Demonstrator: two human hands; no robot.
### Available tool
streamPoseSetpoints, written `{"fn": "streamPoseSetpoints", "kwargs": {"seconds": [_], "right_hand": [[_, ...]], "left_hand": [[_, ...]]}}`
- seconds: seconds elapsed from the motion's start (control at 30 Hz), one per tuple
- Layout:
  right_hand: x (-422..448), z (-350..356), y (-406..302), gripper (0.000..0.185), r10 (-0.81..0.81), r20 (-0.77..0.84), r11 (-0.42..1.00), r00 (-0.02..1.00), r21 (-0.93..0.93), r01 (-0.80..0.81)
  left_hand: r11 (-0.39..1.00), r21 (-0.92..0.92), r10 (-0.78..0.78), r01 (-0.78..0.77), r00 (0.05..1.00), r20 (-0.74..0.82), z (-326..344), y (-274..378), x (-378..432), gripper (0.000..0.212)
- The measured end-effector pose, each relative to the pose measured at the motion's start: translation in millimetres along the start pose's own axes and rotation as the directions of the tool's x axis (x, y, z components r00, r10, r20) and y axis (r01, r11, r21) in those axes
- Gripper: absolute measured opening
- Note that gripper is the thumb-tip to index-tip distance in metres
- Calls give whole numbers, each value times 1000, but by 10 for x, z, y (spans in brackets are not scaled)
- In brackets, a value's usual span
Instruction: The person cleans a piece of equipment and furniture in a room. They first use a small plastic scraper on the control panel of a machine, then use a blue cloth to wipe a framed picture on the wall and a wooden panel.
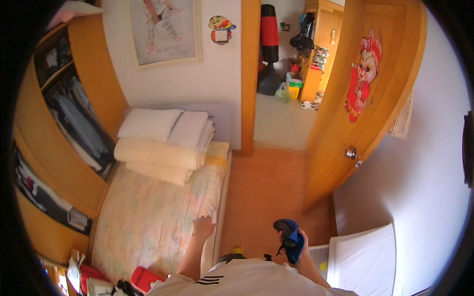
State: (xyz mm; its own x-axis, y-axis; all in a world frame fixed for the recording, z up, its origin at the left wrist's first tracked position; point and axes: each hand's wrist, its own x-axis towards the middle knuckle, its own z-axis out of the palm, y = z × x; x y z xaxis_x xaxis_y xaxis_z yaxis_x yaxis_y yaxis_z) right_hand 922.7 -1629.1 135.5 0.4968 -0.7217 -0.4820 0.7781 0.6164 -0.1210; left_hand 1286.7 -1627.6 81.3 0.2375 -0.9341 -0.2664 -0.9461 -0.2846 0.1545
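Observation:
My right hand (304, 244) grips a blue and black item (292, 240) made of fabric, with a dark strap hanging from it; its exact kind cannot be told. Over the near right edge of the bed hangs my left hand (204, 225), with nothing seen in it; its fingers are blurred, and whether it touches the patterned mattress (155, 207) cannot be told. Folded cream bedding (159, 152) lies at the bed's far end, with white pillows or folded cloths (150, 124) on top.
An open wooden door (333, 148) with a round metal knob (350, 152) stands to the right of the doorway. Shelves of clothes (79, 122) line the left. A red case (146, 280) lies at the near bed corner. A white padded surface (361, 259) is at the lower right.

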Motion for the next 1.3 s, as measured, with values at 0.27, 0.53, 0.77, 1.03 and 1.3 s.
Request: {"fn": "streamPoseSetpoints", "kwargs": {"seconds": [0.27, 0.53, 0.77, 1.03, 1.3], "right_hand": [[1139, 438, -723, 60, -87, -11, 996, 996, -4, 87], [2418, 391, -2243, 60, -263, -77, 965, 962, -3, 264], [3956, 1247, -3686, 61, -357, 220, 933, 908, 44, 356], [5042, 2557, -5107, 80, -365, 420, 930, 831, 211, 302], [6497, 3261, -6336, 92, -263, 344, 947, 901, 272, 172]], "left_hand": [[859, -267, 498, -437, 833, 239, -670, 1029, 1586, 44], [727, -513, 669, -456, 639, 380, -1133, 1934, 3023, 46], [848, 26, 492, -529, 804, 334, -1566, 2519, 4759, 46], [898, -207, 418, -389, 900, 121, -2289, 3189, 6477, 42], [718, -541, 639, -438, 722, 264, -2141, 3690, 8577, 49]]}}
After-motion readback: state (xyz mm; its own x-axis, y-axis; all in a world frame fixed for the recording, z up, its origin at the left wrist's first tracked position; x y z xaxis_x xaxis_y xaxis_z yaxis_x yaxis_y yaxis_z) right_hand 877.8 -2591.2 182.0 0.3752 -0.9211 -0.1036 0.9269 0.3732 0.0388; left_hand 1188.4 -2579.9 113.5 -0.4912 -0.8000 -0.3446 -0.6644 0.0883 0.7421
